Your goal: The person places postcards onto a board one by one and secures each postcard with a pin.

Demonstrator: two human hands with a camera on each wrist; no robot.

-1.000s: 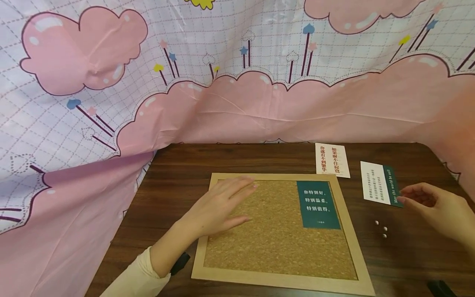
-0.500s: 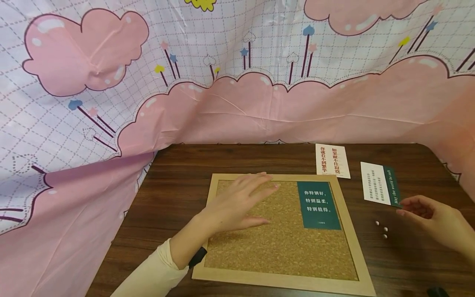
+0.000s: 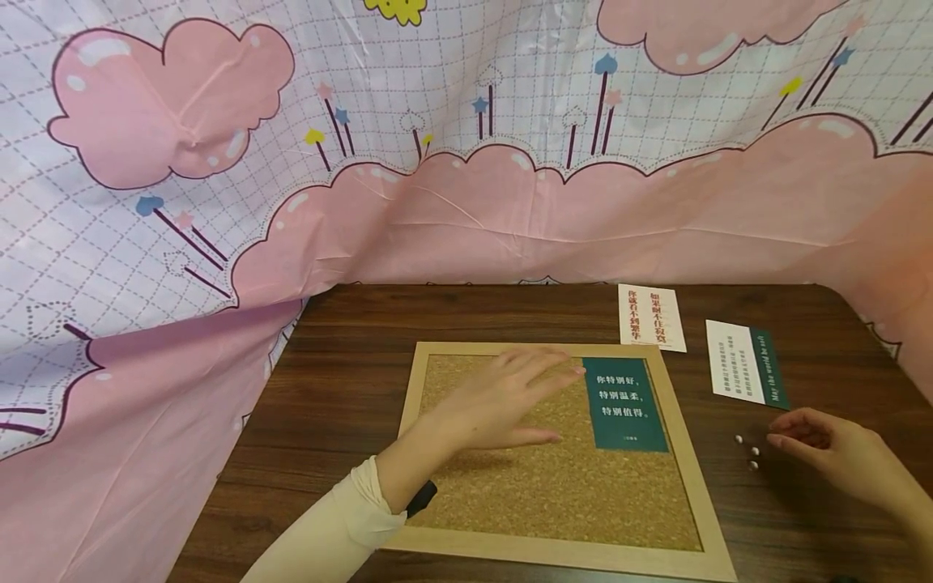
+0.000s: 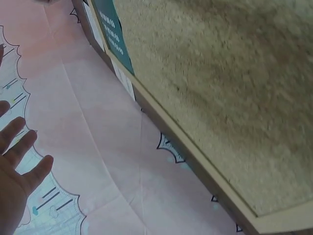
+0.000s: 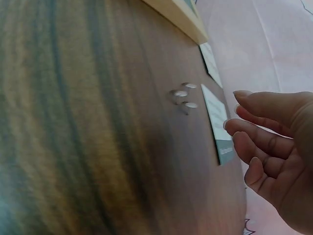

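A wood-framed corkboard (image 3: 568, 506) lies on the dark table, a green card with white characters (image 3: 628, 433) on its upper right part. Over the cork, my left hand (image 3: 499, 405) hovers with fingers spread and nothing in it; its fingertips are near the green card's left edge in the head view. To the board's right, my right hand (image 3: 838, 449) is held loosely bent, thumb and fingers apart and empty in the right wrist view. Beside its fingertips are three small thumbtacks (image 5: 180, 93). Just beyond is a white-and-green card (image 3: 738, 362).
A white card with red characters (image 3: 651, 317) lies behind the board's upper right corner, by the frame. A pink and white cloud-patterned cloth (image 3: 466, 210) hangs behind and at the sides of the table (image 3: 350, 324).
My left hand has moved right across the corkboard towards the green card. My right hand has come away from the white-and-green card, down and left towards the thumbtacks.
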